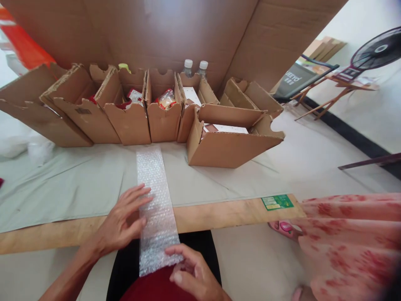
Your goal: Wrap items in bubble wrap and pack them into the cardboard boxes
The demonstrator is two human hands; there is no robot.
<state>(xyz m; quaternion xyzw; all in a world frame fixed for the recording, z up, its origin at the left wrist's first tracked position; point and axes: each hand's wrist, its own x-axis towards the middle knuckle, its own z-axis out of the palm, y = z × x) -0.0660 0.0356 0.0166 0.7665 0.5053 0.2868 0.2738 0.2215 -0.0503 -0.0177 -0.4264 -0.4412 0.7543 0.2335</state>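
Running from the foot of the cardboard bins (163, 125) down to the dark red clothing (159, 286) at lower centre, a bubble-wrap strip (158, 221) crosses the table's front edge in the head view, probably laid lengthwise so both hands can reach it. The left hand (125, 219), open with fingers loosely spread, lies over its left border, seemingly steadying it; the right hand (197, 271) is half curled at its lower right corner, and whether it pinches the film cannot be told. The bins stand mouths up, likely for easy access. Pale grey cloth (97, 177) covers the table (216, 215), leaving a bare front border with a green label (277, 202). A fan (381, 49) occupies the upper right, pink floral fabric (354, 238) the lower right.
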